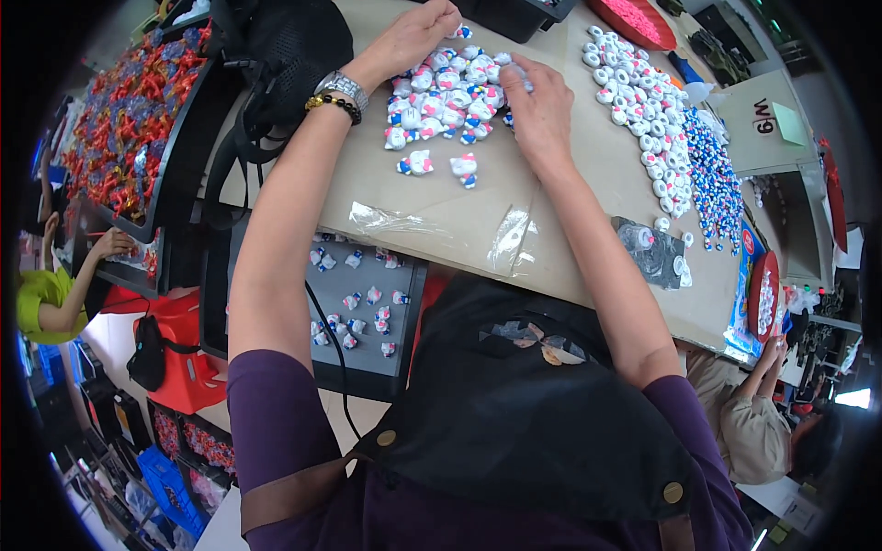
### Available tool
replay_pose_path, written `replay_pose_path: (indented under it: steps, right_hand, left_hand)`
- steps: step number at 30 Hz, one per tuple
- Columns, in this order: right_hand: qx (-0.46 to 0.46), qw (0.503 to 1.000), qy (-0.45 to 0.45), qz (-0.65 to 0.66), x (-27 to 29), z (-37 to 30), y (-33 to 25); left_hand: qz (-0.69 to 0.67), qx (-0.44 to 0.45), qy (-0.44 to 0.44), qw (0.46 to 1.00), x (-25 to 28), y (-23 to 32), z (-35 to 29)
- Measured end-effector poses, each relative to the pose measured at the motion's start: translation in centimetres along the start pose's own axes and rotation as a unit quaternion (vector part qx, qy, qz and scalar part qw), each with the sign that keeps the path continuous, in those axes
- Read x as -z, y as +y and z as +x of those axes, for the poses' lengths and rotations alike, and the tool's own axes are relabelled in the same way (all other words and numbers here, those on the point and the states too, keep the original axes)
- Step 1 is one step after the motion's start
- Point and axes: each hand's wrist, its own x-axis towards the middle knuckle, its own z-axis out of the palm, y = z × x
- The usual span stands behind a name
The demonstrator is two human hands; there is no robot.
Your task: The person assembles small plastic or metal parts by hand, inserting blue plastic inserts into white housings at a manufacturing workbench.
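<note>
A pile of small white cat figurines point(439, 103) with pink and blue parts lies on the tan-covered table between my hands. At its far left edge, my left hand point(418, 39) has its fingers curled together next to a figurine; what they hold, if anything, is hidden. My right hand point(542, 110) curves against the pile's right side, closed round a white figurine piece that shows between thumb and fingers. Two loose figurines, one on the left point(415, 163) and one on the right point(464, 170), lie just in front of the pile.
White ring-like heads point(643, 110) and small blue-and-white parts point(712, 174) spread along the right. A red bowl of pink pieces point(634, 20) stands beyond. Left are a black bag point(285, 55) and a tray of red-orange toys point(138, 119). Below the edge sits a grey tray point(367, 363).
</note>
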Motion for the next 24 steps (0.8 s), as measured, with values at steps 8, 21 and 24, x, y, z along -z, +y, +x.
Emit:
replay_pose_path:
  steps: [8, 21, 24]
  right_hand:
    - [0.051, 0.999, 0.004, -0.006, -1.2, -2.3, -1.1]
    - [0.184, 0.981, -0.043, 0.039, -3.7, -12.1, -8.0]
    - [0.201, 0.973, -0.086, 0.073, -4.1, -14.3, -9.4]
  left_hand:
    - [-0.126, -0.028, -0.137, 0.982, 0.0, 0.1, 1.4]
    - [-0.216, 0.013, -0.173, 0.961, 2.8, 1.2, -7.3]
    - [-0.173, 0.011, -0.166, 0.971, 4.8, 1.8, -11.9]
